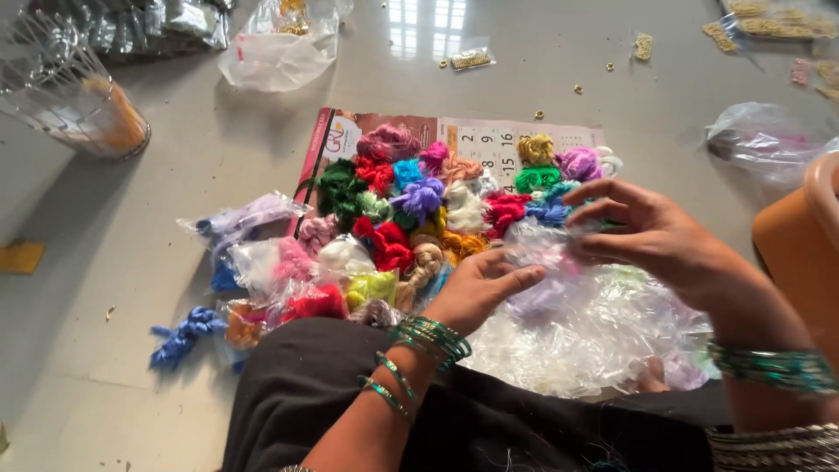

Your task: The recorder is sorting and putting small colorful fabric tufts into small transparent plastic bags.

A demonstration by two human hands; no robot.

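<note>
The left hand point(479, 284) and right hand point(642, 234) both pinch a small clear packet point(540, 246), holding it above a heap of clear wrappers point(594, 332) on the floor point(201, 157). Just beyond lie bright thread bundles point(419, 210) over a calendar sheet point(489, 140) with a red left edge. Bagged bundles point(262, 271) sit to the left, and a white plastic bag point(275, 52) lies farther off.
</note>
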